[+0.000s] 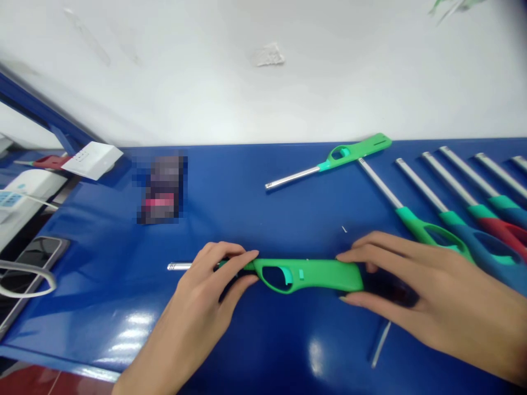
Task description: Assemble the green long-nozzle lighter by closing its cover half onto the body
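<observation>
A green long-necked gas lighter (319, 274) lies sideways between my hands, low over the blue table, its metal tip pointing left. My left hand (206, 302) is closed around the neck just ahead of the trigger opening, hiding most of the metal tube. With thumb and fingers, my right hand (415, 280) pinches the rear end of the handle. Below the right palm is a dark patch that I cannot make out. A thin pale rod (381, 344) lies on the table beneath that hand.
Another green lighter (364, 151) lies near the wall. Several green, blue and red lighters, including a green one (432, 233), lie slanted at the right. Leftward are a pixelated dark item (162, 186), a white box (93, 160), a phone (39, 258) and a looped pale cable (47, 280).
</observation>
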`<state>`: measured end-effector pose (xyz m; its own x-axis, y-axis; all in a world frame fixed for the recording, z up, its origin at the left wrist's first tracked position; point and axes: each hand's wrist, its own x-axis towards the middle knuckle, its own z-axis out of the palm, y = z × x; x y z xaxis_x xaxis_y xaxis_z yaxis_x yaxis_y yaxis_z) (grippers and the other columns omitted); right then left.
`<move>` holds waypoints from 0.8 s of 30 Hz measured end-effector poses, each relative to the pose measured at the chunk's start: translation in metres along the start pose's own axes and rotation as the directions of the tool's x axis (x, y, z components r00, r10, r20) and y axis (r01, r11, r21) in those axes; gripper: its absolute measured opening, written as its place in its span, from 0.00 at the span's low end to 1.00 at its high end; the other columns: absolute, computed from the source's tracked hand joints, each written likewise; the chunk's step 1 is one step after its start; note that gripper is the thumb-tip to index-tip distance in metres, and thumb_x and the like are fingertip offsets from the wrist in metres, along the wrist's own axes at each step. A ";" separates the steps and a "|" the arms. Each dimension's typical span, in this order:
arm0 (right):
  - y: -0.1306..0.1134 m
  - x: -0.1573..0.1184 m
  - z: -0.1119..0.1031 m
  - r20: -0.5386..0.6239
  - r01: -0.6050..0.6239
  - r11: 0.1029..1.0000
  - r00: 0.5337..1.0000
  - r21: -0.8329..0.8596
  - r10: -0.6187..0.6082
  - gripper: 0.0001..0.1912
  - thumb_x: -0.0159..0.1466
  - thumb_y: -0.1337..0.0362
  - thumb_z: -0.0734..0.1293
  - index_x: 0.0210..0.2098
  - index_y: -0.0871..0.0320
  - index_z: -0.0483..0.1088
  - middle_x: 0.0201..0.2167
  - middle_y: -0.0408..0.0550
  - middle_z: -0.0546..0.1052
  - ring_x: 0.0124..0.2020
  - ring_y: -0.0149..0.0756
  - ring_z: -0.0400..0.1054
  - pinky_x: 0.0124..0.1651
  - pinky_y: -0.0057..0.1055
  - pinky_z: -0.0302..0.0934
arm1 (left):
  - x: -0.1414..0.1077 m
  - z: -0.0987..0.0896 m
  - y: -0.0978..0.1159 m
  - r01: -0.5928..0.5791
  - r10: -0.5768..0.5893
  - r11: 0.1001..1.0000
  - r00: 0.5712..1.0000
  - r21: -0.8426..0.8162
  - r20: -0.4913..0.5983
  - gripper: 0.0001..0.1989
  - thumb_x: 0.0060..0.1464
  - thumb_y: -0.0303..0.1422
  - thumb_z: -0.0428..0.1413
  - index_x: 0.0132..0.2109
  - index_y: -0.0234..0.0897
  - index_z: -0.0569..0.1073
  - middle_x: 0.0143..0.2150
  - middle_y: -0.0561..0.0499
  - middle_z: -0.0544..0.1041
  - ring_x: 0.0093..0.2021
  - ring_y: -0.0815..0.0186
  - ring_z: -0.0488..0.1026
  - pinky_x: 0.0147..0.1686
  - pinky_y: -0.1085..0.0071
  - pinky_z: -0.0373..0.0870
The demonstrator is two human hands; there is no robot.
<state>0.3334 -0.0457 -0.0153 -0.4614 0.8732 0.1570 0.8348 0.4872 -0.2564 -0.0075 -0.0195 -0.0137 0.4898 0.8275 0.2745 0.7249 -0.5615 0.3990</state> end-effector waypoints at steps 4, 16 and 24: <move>0.001 -0.002 0.000 -0.017 -0.011 1.000 1.000 0.015 0.011 0.19 0.77 0.42 0.63 0.59 0.45 0.72 0.53 0.46 0.83 0.45 0.47 0.84 0.45 0.46 0.78 | 0.003 -0.002 -0.001 -0.024 0.024 0.999 1.000 -0.025 -0.004 0.12 0.75 0.28 0.56 0.60 0.44 0.77 0.52 0.51 0.78 0.49 0.66 0.79 0.50 0.70 0.79; -0.001 -0.001 -0.005 0.024 -0.044 0.996 0.999 0.073 0.043 0.16 0.76 0.49 0.66 0.57 0.48 0.74 0.53 0.49 0.83 0.45 0.51 0.84 0.46 0.50 0.79 | 0.005 -0.003 0.004 -0.013 0.011 0.999 0.999 -0.037 -0.046 0.11 0.72 0.26 0.59 0.56 0.42 0.80 0.50 0.52 0.80 0.46 0.68 0.81 0.49 0.72 0.80; -0.003 0.005 -0.006 0.017 0.015 0.999 1.000 0.029 -0.015 0.17 0.79 0.45 0.61 0.57 0.47 0.70 0.50 0.47 0.82 0.43 0.48 0.84 0.34 0.43 0.76 | 0.007 -0.003 0.004 0.043 -0.044 0.999 0.998 -0.027 -0.041 0.10 0.72 0.29 0.58 0.53 0.43 0.83 0.49 0.51 0.83 0.43 0.68 0.84 0.46 0.73 0.84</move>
<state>0.3306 -0.0431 -0.0081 -0.4792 0.8657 0.1445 0.8190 0.5002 -0.2811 -0.0026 -0.0162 -0.0073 0.4370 0.8507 0.2919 0.7320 -0.5250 0.4342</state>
